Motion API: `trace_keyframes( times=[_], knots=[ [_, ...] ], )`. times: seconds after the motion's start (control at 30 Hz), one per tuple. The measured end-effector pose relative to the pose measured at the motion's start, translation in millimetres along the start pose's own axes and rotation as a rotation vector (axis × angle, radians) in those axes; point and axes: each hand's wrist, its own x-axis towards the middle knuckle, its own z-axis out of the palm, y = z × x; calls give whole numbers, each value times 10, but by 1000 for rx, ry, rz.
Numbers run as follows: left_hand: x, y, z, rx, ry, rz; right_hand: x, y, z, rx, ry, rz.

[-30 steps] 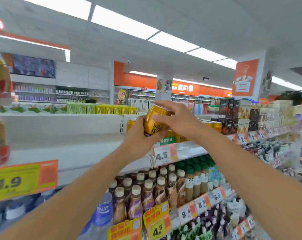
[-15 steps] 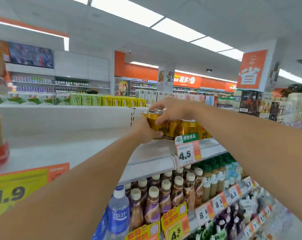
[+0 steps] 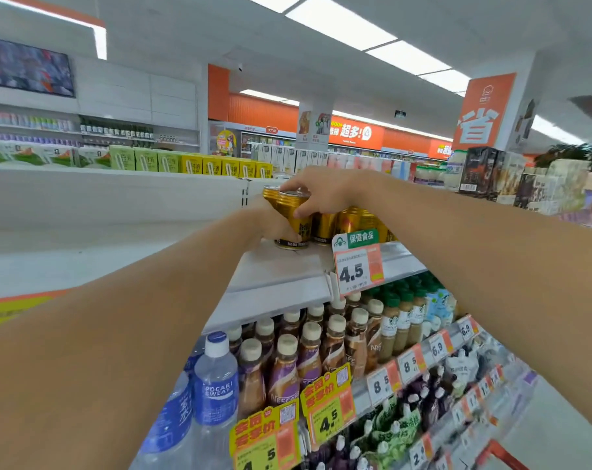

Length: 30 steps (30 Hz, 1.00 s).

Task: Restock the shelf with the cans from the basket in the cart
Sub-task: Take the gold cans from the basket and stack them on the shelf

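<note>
the gold can (image 3: 293, 218) both hands were holding up in the air is now down on the top shelf (image 3: 281, 269), at 9 o'clock of the can row (image 3: 352, 222).

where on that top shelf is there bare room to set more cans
Bare shelf lies left of the held can and in front, up to the 4.5 price tag. Right of it, gold cans stand packed.

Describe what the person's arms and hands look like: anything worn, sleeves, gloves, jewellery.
Both forearms are bare along their whole visible length, with no sleeve showing. The left hand and the right hand wear no gloves. No watch, bracelet or ring shows on the wrists and fingers in view. There are no markings, straps or cables on either arm.
</note>
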Motion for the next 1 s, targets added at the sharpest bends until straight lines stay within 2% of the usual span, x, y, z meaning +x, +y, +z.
trace_keyframes(
  times=[0.1, 0.17, 0.2, 0.27, 0.33, 0.37, 0.43, 0.47, 0.5, 0.57, 0.63, 0.73, 0.8, 0.87, 1.0],
  knots=[
    [-91, 37, -14, -29, -26, 7, 0, 1, 80, -75, 91, -1],
    [-215, 145, -60, 47, 52, 16, -77, -45, 106, -83, 192, 0],
    [-300, 194, -70, 87, 158, 57, -170, -78, 137, -71, 271, -11],
    [-593, 221, 32, 78, 412, 269, -537, -145, 251, 11, 506, -60],
    [-1037, 87, 393, -37, 545, 604, -1135, -153, 557, 149, 806, -90],
    [-1272, -28, 654, -132, 525, 731, -1483, -141, 777, 244, 924, -81],
    [-1651, -391, 1323, -274, 370, 812, -2158, -76, 1416, 488, 1033, 31],
    [-1835, -609, 1704, -288, 263, 789, -2447, -40, 1839, 605, 994, 123],
    [-2026, -885, 2143, -267, 133, 722, -2759, -38, 2281, 698, 871, 238],
    [-2381, -1510, 3014, -140, -172, 490, -3298, -22, 3395, 794, 437, 501],
    [-2793, -2210, 3731, 85, -465, 241, -3920, -158, 4426, 873, -31, 716],
    [-3401, -3125, 4402, 321, -792, -1, -4725, -532, 5436, 893, -454, 853],
    [-3722, -3569, 4609, 373, -945, -62, -5083, -748, 5821, 812, -637, 859],
    [-3957, -3845, 4699, 395, -1026, -79, -5269, -925, 6060, 699, -762, 815],
    [-4087, -4082, 4809, 397, -1033, -27, -5379, -1179, 6313, 316, -796, 703]
  ],
)
